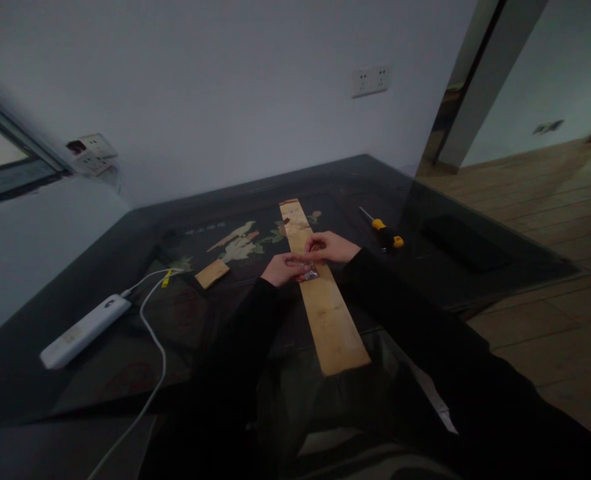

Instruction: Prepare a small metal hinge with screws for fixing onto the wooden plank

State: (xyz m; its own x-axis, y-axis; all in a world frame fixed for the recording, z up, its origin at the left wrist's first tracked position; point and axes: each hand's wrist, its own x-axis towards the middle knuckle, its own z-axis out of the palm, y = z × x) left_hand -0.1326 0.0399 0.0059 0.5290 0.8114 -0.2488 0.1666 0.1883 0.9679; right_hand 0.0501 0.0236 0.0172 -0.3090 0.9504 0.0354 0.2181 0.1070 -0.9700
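Note:
A long wooden board (331, 317) lies on the dark table, its near end sticking out past the table's front edge. Over its middle, my left hand (281, 268) is closed on a small clear plastic bag (310, 272) with shiny bits inside, too small to name. My right hand (331, 247) is just beyond and to the right, thumb and fingers pinched together by the bag's upper end. What sits between those right fingertips is hidden or too small to make out.
A yellow-and-black screwdriver (386, 233) lies to the right, near a dark flat object (463, 243). On the left are a small wooden piece (212, 273) and a white power strip (85, 331) with its cable (161, 353). A wall (235, 100) rises behind the table (255, 320).

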